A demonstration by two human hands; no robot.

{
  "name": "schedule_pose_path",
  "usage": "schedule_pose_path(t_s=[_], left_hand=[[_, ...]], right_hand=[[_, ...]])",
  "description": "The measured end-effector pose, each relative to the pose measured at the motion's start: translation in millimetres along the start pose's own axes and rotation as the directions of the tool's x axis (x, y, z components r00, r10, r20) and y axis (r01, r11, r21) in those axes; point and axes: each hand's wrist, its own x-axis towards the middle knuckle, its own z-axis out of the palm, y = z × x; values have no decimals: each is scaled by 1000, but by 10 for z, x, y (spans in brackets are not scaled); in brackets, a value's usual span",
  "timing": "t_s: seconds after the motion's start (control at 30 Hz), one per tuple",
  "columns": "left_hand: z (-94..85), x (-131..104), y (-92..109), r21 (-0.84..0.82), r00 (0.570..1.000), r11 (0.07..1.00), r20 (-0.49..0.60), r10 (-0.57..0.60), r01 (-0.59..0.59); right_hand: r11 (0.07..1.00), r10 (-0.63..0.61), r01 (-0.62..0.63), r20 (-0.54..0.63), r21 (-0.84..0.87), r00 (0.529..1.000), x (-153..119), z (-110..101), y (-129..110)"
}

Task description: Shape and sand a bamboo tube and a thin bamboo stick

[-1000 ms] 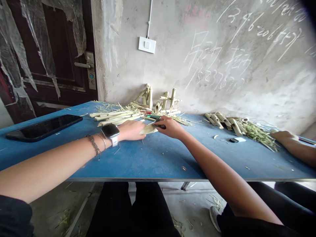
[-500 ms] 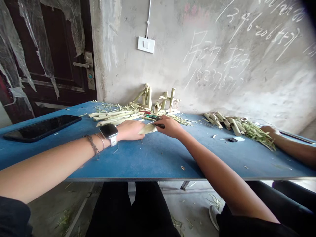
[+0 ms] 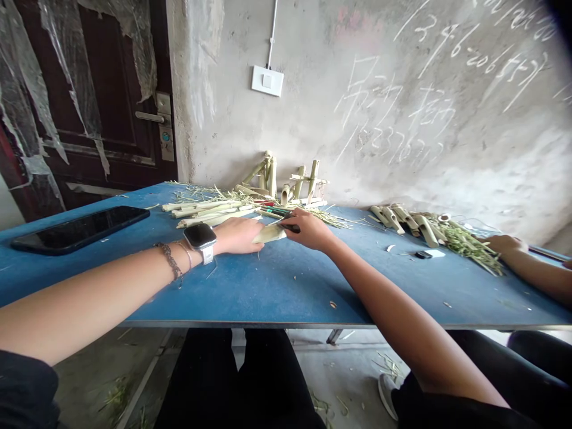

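Observation:
My left hand, with a watch on its wrist, is closed on the end of a pale, split plant-stalk piece held just over the blue table. My right hand is closed round a dark-handled tool at the piece's right end; its working end is too small to make out. Behind my hands lie several pale cut stalks among thin green shavings. Small stalk frames stand against the wall.
A black phone lies on the blue table at left. Cut hollow stalks and green shavings lie at right, near another person's hand. A small black-and-white object lies nearer the front.
The view has shifted slightly. My hands keep their hold on the stalk piece and the tool, with hardly any visible movement. The other person's hand at right has moved a little.

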Motion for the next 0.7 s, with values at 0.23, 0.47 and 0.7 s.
schedule_pose_path(t_s=[0.23,0.47,0.7], left_hand=[[-14,-17,21,-3,1000,1000,6,-9,9],[-31,-11,24,-21,999,999,45,-23,24],[-22,-9,20,-12,999,1000,34,-16,16]], right_hand=[[1000,9,-9,-23,12,1000,2,21,-37],[997,-42,42,-9,58,999,14,20,-111],[998,-6,7,-21,60,1000,-7,13,-34]])
